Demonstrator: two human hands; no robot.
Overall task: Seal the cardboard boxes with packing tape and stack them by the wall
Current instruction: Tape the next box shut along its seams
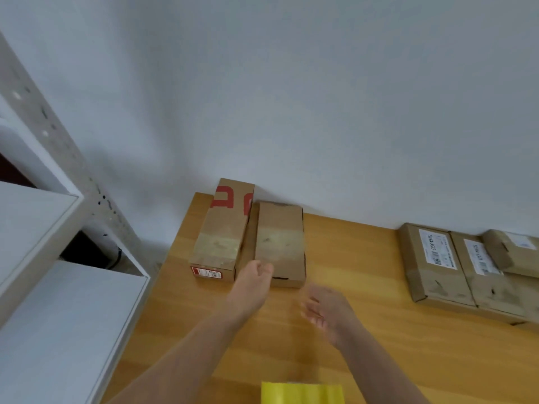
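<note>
Our left hand (256, 272) sits at the near left corner of the plain box (280, 243), fingers bunched together. Blur keeps us from telling whether they grip the corner or only rest against it. Our right hand (326, 307) hovers over the table (364, 287) just right of that box, fingers spread and loose, holding nothing, and smeared by motion.

The plain box lies flat in the middle of the frame, its far end against the wall (291, 97), with a glossy band of clear tape across its top. Touching its left side stands a taller box (221, 228), also against the wall and also banded with tape.

The taller box carries large red shapes on its far top, too partial to read, and a small red label (206, 272) on its near end, illegible. At the right edge of the frame three more boxes (431, 263) lie by the wall, bearing white labels with barcodes and blurred characters. The rightmost is cut off.

A yellow object (302, 393) is cropped by the bottom edge, and we cannot identify it. A white shelf unit (43, 228) fills the left of the frame.
</note>
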